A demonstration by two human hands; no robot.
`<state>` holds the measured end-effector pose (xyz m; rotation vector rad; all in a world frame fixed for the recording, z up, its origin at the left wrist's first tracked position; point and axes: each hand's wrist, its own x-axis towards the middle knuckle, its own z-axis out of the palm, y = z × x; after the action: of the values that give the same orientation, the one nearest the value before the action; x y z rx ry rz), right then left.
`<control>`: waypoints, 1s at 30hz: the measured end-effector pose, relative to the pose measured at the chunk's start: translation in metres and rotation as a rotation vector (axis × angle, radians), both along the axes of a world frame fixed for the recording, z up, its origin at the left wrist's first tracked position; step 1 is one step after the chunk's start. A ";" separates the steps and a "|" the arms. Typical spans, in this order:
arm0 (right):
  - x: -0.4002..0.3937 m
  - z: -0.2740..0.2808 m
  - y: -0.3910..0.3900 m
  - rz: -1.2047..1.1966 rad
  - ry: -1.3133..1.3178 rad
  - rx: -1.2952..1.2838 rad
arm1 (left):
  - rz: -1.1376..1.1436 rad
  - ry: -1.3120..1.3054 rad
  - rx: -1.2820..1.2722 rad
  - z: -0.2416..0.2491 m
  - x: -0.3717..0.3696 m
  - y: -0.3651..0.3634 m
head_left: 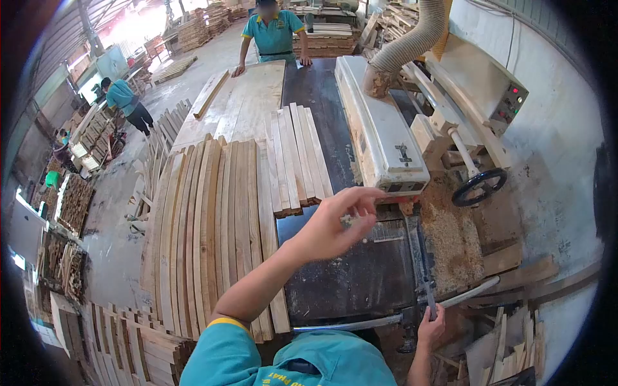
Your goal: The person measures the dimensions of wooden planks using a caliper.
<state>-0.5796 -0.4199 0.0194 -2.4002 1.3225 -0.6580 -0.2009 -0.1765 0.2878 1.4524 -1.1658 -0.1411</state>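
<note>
My left hand (340, 223) is raised over the near end of the dark machine table (347, 289), thumb and curled fingers apart, with nothing visible in it. Just beyond it several short wooden strips (297, 154) lie side by side. Down at the right, my right hand (432, 323) has its fingers closed around the near end of a narrow grey metal bar (420, 264) along the table's right edge. Part of that grip is hidden. Long wooden strips (212, 231) lie in a wide row to the left of my arm.
A white machine housing (386, 128) with a ribbed hose (412, 38) stands right of the table, near a black handwheel (479, 187). Sawdust (447, 225) covers the area below. A co-worker (273, 32) stands at the far end; another person (122, 100) bends at the left.
</note>
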 end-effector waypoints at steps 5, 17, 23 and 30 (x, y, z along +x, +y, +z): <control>0.005 0.008 0.006 -0.013 0.033 0.027 | 0.106 0.266 0.344 -0.107 0.075 -0.009; 0.019 0.007 0.014 -0.103 0.130 0.021 | 0.567 0.185 0.434 -0.277 0.231 -0.020; 0.041 0.035 0.028 -0.101 0.182 0.064 | 0.675 0.125 0.363 -0.292 0.270 -0.035; 0.034 0.008 0.020 -0.140 0.177 0.005 | 0.752 -0.056 0.383 -0.284 0.260 -0.031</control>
<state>-0.5455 -0.4003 0.0277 -2.4246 1.5734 -0.4858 0.0588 -0.2079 0.0040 2.1547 -0.5831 0.2125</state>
